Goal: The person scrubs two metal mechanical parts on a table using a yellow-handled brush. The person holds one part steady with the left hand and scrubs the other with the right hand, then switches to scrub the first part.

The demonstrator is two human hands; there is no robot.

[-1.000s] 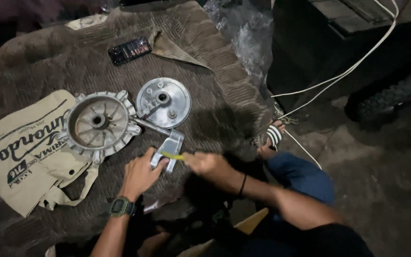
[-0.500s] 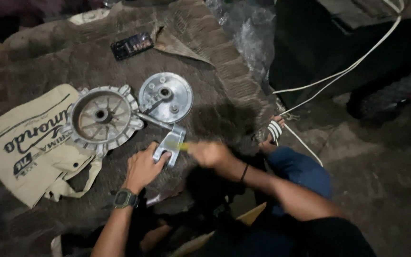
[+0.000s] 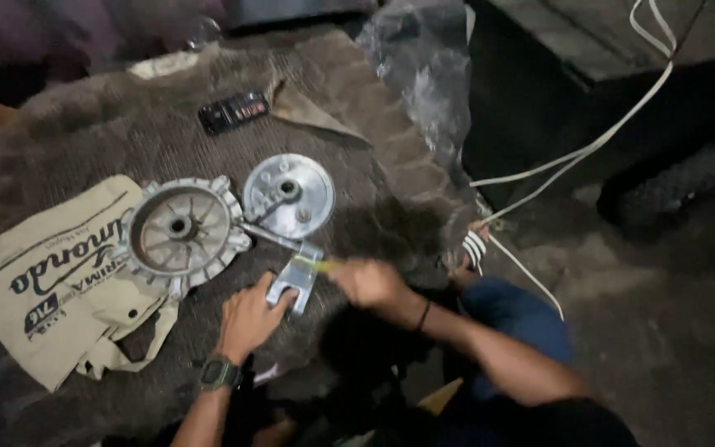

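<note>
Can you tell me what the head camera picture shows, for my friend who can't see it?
Two hands work on a small forked metal bracket on a brown mat: the left hand steadies it, the right hand holds a yellow tool against it. Two round metal parts and a cloth bag lie nearby.

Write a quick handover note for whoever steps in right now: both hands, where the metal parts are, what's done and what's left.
Left hand: pressing down on the forked metal bracket on the brown cloth.
Right hand: gripping a yellow-handled tool, tip at the bracket.
Finned hub and round plate lie side by side above the bracket; a rod runs from between them to the bracket.
Done: parts laid out.
Left: work on the bracket looks unfinished.
</note>
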